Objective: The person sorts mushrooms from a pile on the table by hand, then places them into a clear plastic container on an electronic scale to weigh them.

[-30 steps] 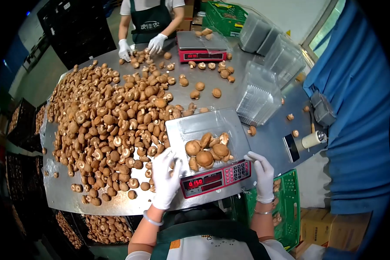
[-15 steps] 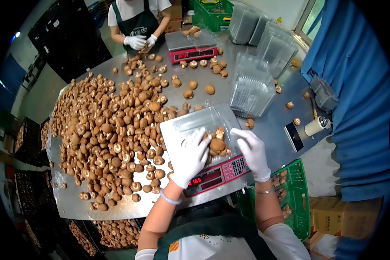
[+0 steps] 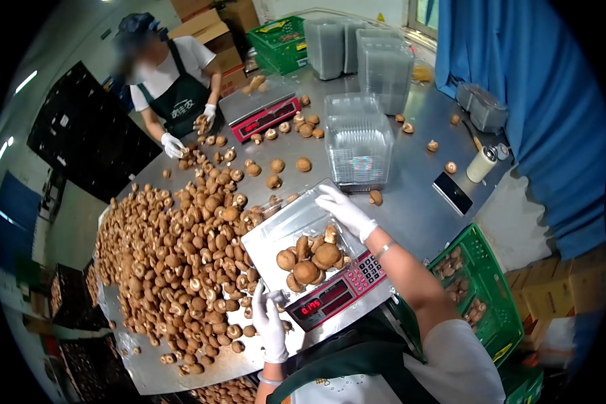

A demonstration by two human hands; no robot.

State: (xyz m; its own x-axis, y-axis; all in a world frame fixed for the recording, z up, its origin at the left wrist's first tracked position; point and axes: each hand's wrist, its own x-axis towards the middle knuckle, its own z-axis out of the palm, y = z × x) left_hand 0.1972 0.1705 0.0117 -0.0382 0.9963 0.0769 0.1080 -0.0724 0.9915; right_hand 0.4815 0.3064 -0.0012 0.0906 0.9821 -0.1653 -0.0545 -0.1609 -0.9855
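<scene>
A clear plastic container [image 3: 286,229] lies open on a red scale [image 3: 330,299], with a heap of brown mushrooms [image 3: 310,259] in its near half. My right hand [image 3: 347,210], in a white glove, reaches across and grips the far edge of the container's lid. My left hand [image 3: 269,323], also gloved, is at the scale's near left corner, its fingertips pinching the container's corner. The scale's red display is lit.
A big pile of loose mushrooms [image 3: 182,249] covers the steel table [image 3: 411,202] to the left. Stacks of clear containers [image 3: 360,145] stand beyond the scale. A co-worker [image 3: 175,87] handles mushrooms by a second scale [image 3: 259,108]. A phone [image 3: 451,193], a white roll [image 3: 481,165] and a green crate [image 3: 481,296] lie right.
My right hand went from the mushrooms to the lid's far edge. My left hand drew back to the container's near left corner. The view swung, and the co-worker lifted mushrooms.
</scene>
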